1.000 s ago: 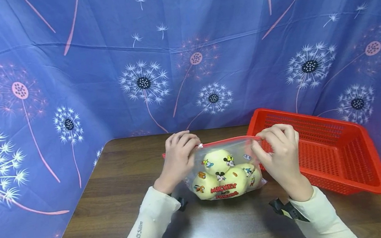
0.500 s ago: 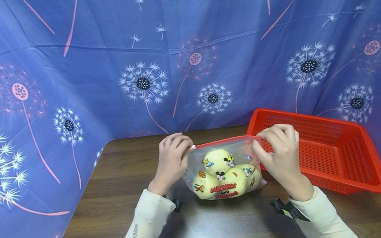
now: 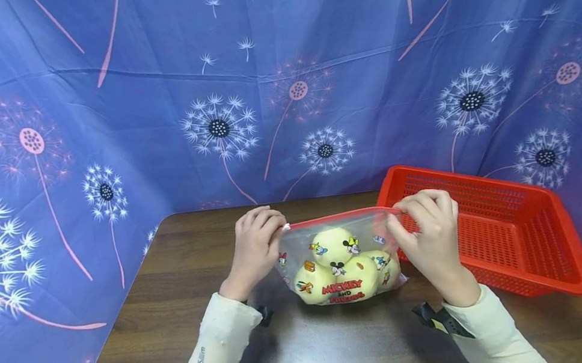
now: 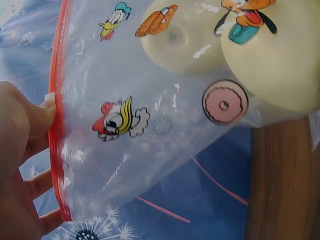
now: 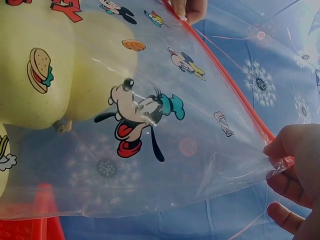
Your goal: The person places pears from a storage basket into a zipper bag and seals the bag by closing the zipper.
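A clear zip bag [image 3: 299, 247] printed with cartoon figures stands on the table, holding several pale yellow round fruits [image 3: 331, 246]. Along its top runs a red zip strip [image 3: 341, 216]. My left hand [image 3: 255, 246] pinches the small white slider [image 4: 50, 98] between thumb and forefinger, near the strip's left end. In the left wrist view, other fingers reach behind the strip. At the opposite top corner, my right hand [image 3: 431, 240] pinches the strip's end, thumb against forefinger, as the right wrist view confirms. The fruits' lower parts sit behind the red lettering.
Right of the bag, a red plastic basket [image 3: 505, 240] stands close behind my right hand. The brown wooden table [image 3: 177, 316] ends at a blue dandelion-print cloth [image 3: 279, 86], which hangs at the back and both sides.
My left hand has slid leftward along the zip with the white slider, and more red strip shows to its right. My right hand and the fruits stay in place.
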`<action>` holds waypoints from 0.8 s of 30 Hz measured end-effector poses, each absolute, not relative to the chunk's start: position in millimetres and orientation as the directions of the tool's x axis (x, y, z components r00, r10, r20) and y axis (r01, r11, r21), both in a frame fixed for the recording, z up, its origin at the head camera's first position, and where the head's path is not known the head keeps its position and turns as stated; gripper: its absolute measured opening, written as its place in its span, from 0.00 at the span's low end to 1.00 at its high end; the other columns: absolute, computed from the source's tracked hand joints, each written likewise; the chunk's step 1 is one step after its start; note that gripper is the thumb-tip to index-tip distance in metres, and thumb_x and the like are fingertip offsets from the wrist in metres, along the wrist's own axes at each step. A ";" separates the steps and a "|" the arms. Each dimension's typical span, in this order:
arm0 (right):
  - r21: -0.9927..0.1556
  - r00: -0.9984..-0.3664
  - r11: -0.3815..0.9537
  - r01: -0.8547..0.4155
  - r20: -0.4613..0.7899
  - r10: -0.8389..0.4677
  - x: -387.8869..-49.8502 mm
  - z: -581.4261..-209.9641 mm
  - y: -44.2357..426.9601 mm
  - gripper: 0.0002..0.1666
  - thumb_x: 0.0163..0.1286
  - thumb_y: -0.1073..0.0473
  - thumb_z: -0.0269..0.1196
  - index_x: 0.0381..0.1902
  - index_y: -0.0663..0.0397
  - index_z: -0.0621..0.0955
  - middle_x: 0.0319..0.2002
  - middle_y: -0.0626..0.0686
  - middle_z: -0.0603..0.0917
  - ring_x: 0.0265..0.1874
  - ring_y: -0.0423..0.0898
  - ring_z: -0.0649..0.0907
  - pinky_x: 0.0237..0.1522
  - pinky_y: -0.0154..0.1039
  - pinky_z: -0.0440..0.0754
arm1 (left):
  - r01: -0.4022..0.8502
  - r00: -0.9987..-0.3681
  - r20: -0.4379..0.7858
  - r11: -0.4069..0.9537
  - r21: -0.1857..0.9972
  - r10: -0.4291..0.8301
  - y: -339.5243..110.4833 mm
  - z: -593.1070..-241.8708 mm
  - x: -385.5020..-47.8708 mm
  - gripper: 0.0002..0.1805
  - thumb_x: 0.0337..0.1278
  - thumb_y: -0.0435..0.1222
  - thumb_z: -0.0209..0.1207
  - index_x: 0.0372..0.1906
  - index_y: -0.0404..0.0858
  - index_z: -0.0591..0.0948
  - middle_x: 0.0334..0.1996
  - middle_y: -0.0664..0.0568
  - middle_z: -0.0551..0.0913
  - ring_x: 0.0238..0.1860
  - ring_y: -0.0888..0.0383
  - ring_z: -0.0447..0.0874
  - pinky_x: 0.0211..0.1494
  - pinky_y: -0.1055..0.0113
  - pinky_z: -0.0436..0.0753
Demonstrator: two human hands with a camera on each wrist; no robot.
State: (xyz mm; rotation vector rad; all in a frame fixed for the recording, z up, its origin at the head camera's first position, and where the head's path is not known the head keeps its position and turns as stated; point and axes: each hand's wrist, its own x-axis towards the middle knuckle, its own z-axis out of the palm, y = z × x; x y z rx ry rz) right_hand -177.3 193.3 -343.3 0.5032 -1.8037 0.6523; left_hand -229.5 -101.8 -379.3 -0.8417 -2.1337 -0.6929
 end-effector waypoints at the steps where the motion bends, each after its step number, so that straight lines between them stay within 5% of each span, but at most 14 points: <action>1: -0.187 -0.312 0.759 -0.624 0.950 -0.023 -177.2 -343.4 193.3 0.12 0.59 0.60 0.58 0.24 0.65 0.81 0.26 0.61 0.81 0.35 0.65 0.72 0.41 0.62 0.60 | 0.737 -0.523 0.780 0.642 0.212 0.343 -102.8 -379.8 -229.4 0.04 0.60 0.30 0.64 0.36 0.42 0.82 0.42 0.50 0.83 0.56 0.43 0.76 0.58 0.42 0.67; 16: -0.193 -0.307 0.752 -0.630 0.952 -0.014 -177.5 -344.6 194.7 0.13 0.60 0.59 0.58 0.24 0.66 0.81 0.26 0.62 0.82 0.34 0.65 0.73 0.41 0.62 0.61 | 0.715 -0.542 0.779 0.660 0.231 0.315 -115.7 -384.5 -228.8 0.05 0.58 0.29 0.65 0.35 0.41 0.82 0.42 0.49 0.84 0.55 0.43 0.77 0.56 0.40 0.69; 24: -0.190 -0.301 0.751 -0.632 0.953 -0.012 -178.4 -345.4 195.8 0.16 0.62 0.58 0.57 0.25 0.67 0.81 0.26 0.62 0.82 0.34 0.66 0.73 0.40 0.61 0.61 | 0.704 -0.561 0.769 0.666 0.248 0.307 -122.4 -387.3 -229.9 0.03 0.65 0.34 0.60 0.35 0.39 0.82 0.43 0.49 0.83 0.55 0.44 0.76 0.55 0.41 0.70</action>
